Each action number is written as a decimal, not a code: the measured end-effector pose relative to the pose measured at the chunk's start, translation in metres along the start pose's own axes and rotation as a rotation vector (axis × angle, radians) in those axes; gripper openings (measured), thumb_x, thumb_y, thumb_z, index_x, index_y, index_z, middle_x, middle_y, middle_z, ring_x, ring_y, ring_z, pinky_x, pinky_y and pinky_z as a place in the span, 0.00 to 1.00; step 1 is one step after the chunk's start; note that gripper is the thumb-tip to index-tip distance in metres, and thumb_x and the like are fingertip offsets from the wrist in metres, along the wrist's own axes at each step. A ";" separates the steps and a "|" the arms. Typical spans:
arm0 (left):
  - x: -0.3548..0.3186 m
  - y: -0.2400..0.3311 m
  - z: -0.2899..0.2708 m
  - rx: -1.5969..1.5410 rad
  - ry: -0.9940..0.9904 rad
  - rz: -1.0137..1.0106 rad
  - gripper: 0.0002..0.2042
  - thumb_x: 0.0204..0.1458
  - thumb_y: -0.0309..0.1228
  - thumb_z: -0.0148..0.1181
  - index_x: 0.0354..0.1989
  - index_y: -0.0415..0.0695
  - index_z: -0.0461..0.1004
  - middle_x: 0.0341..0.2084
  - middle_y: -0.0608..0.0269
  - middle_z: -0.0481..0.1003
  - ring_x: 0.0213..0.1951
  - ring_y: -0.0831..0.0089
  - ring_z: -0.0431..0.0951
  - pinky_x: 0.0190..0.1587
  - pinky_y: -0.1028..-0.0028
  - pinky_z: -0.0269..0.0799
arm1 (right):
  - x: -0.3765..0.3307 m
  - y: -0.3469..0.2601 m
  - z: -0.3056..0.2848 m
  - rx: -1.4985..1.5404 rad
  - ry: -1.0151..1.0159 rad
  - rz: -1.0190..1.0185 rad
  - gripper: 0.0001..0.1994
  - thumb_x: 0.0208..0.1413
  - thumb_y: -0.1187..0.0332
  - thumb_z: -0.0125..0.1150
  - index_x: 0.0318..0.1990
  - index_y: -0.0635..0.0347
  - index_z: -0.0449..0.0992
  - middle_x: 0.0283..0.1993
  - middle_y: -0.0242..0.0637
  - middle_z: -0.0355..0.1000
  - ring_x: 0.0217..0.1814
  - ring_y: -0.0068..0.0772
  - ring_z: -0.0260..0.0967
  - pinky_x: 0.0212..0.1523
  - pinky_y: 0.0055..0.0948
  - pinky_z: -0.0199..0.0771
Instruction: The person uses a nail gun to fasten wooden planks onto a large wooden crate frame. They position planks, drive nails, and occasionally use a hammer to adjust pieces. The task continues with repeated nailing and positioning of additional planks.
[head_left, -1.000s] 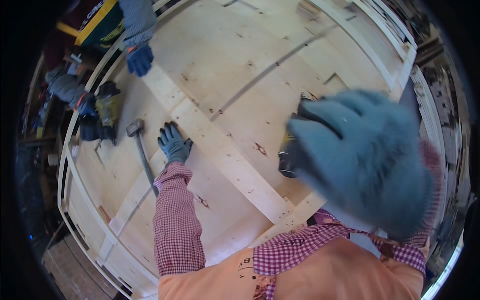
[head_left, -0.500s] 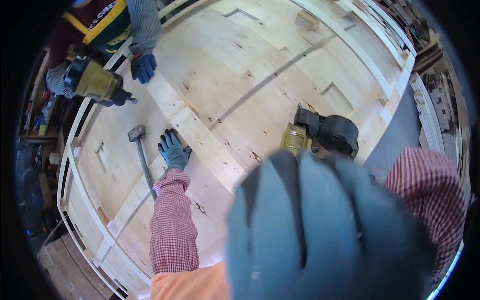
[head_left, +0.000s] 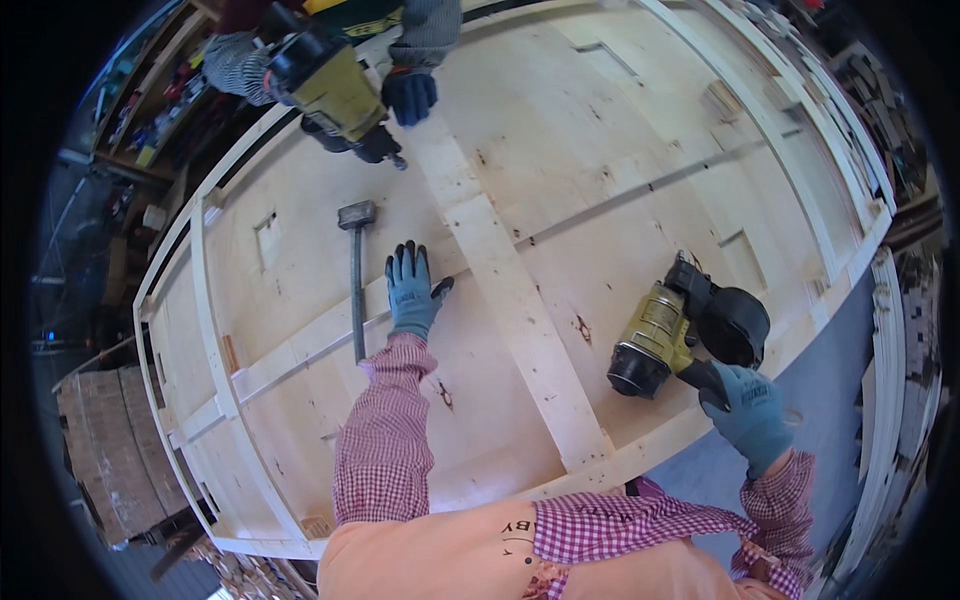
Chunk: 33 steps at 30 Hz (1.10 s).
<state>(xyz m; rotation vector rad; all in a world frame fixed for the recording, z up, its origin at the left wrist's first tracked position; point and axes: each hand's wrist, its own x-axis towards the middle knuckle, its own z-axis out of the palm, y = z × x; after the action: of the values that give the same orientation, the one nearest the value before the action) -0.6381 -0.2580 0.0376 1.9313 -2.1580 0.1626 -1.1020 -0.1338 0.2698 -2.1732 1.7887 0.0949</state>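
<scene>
Lowered from close view, the right hand [head_left: 752, 412] is clamped on the nail gun [head_left: 648, 338] on the wooden panel [head_left: 490, 400]; the left hand [head_left: 412, 298], spread flat apart, is best kept clear of its nose.

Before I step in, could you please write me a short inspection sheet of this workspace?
Surface: pale plywood panel, framed and crossed by wooden strips.
Things in use: yellow-and-black nail gun at the panel's right side.
Clutter: hammer lying left of the left hand.
Hands: both gloved; left hand flat on the panel, right hand gripping the nail gun's handle.
Cables: nothing clearly seen.
Surroundings: co-worker's sleeve and second nail gun across the panel; brown stack at far left; stacked wood at right.
</scene>
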 end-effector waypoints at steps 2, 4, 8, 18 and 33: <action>-0.030 -0.016 0.002 -0.007 -0.004 -0.072 0.30 0.50 0.43 0.59 0.59 0.38 0.63 0.59 0.46 0.61 0.61 0.50 0.59 0.64 0.56 0.52 | -0.003 0.004 0.013 0.001 0.097 0.000 0.20 0.47 0.63 0.62 0.48 0.59 0.72 0.43 0.41 0.73 0.44 0.46 0.69 0.47 0.40 0.67; -0.056 -0.028 -0.001 0.002 0.041 -0.152 0.23 0.52 0.37 0.57 0.57 0.43 0.66 0.57 0.51 0.65 0.57 0.53 0.65 0.58 0.60 0.62 | -0.007 0.004 0.026 0.040 0.155 0.039 0.20 0.47 0.65 0.63 0.49 0.59 0.71 0.45 0.43 0.72 0.48 0.48 0.67 0.51 0.41 0.65; -0.075 -0.037 -0.018 0.040 0.027 -0.267 0.20 0.52 0.36 0.56 0.53 0.44 0.70 0.53 0.56 0.70 0.51 0.57 0.71 0.52 0.62 0.68 | -0.016 0.001 0.047 0.115 0.206 0.029 0.20 0.47 0.68 0.63 0.49 0.62 0.71 0.48 0.45 0.70 0.53 0.50 0.65 0.56 0.42 0.62; -0.098 -0.033 -0.022 0.011 -0.265 -0.257 0.32 0.51 0.32 0.52 0.65 0.38 0.52 0.65 0.48 0.52 0.64 0.51 0.54 0.65 0.55 0.48 | -0.007 0.021 0.085 0.007 0.141 0.066 0.34 0.46 0.63 0.64 0.62 0.59 0.61 0.58 0.48 0.63 0.62 0.53 0.56 0.63 0.46 0.54; -0.089 -0.046 -0.019 -0.074 -0.396 -0.327 0.29 0.50 0.30 0.49 0.64 0.44 0.56 0.65 0.51 0.54 0.64 0.49 0.55 0.65 0.54 0.49 | 0.010 0.040 0.098 -0.007 0.063 0.048 0.37 0.45 0.60 0.63 0.64 0.59 0.57 0.60 0.48 0.61 0.63 0.52 0.54 0.63 0.45 0.52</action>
<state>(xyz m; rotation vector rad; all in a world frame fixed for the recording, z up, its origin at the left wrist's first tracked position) -0.5824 -0.1734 0.0305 2.3955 -1.9811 -0.3830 -1.1234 -0.1210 0.1664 -2.1610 1.8780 0.0447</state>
